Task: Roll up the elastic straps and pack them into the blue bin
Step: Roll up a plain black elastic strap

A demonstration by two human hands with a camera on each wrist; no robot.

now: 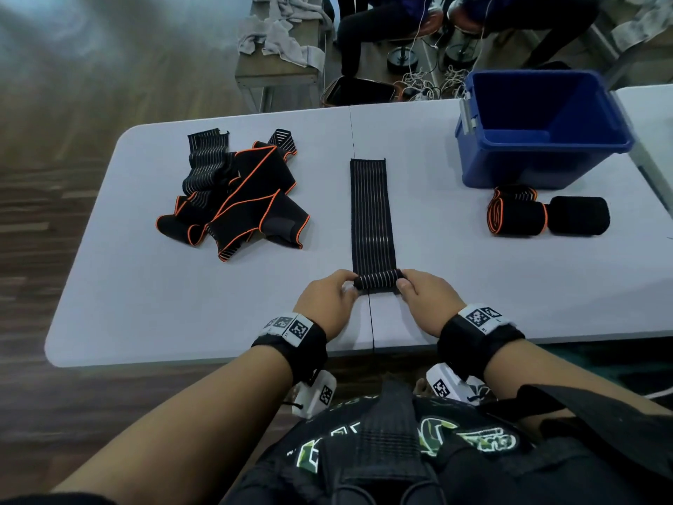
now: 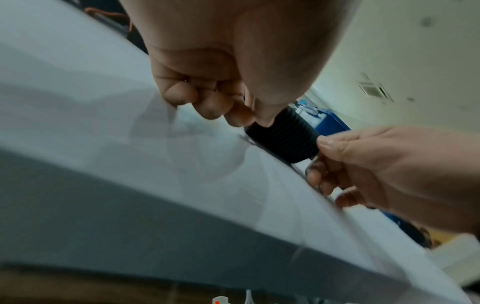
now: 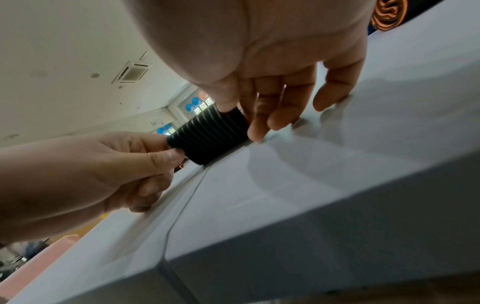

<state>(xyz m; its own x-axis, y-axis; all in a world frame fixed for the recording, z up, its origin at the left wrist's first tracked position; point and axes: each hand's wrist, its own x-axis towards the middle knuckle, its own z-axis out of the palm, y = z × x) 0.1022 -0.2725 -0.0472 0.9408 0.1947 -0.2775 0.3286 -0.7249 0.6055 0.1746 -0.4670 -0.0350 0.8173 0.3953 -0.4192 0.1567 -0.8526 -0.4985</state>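
A black strap with pale stripes (image 1: 371,213) lies flat along the middle of the white table (image 1: 145,304). Its near end is wound into a small roll (image 1: 378,279). My left hand (image 1: 351,285) pinches the roll's left end and my right hand (image 1: 402,283) pinches its right end. In the left wrist view, the left thumb and curled fingers (image 2: 215,111) meet the roll (image 2: 283,137). The right wrist view shows the right fingers (image 3: 259,123) on the roll (image 3: 210,137). The blue bin (image 1: 510,165) stands at the far right, and what I see of its inside is bare.
Two rolled straps lie in front of the bin, one orange-edged (image 1: 517,216) and one black (image 1: 579,215). A loose pile of black and orange-edged straps (image 1: 236,191) sits at the far left. Beyond the table are a bench with grey cloths (image 1: 280,34) and seated people.
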